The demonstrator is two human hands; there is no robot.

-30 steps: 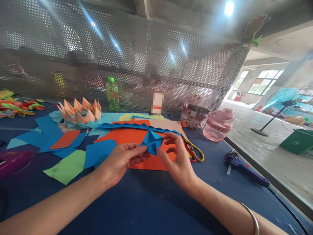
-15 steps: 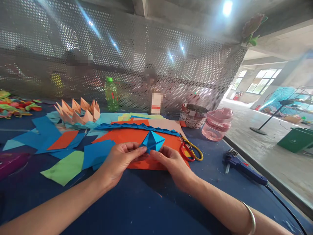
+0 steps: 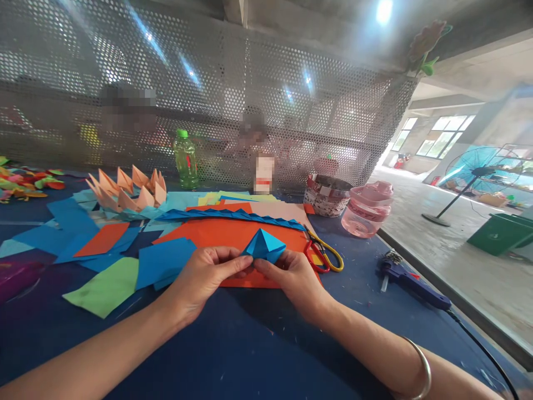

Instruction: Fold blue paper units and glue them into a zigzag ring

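A piece of folded blue paper [image 3: 266, 244], creased into a pointed shape, is held up between both hands above the table. My left hand [image 3: 212, 272] pinches its lower left edge between thumb and fingers. On the other side my right hand [image 3: 291, 275] grips the lower right part, its thumb pressed near the middle. Behind the piece lies an orange sheet [image 3: 208, 230], and across that runs a long strip of folded blue points [image 3: 233, 215]. Scissors [image 3: 322, 253] with red and yellow handles rest close to the right hand.
Loose blue sheets [image 3: 162, 261] and a green sheet [image 3: 104, 286] spread to the left, with a peach folded-paper ring [image 3: 125, 191] behind. A green bottle [image 3: 185, 161], a patterned bowl [image 3: 327, 195] and a pink container [image 3: 366, 211] stand farther back. A glue gun [image 3: 412, 283] lies right, its cord trailing.
The folded blue paper has tilted, its tip shifting slightly right and its upper faces flattening in view. Both hands keep their hold. The whole view has shifted a little.
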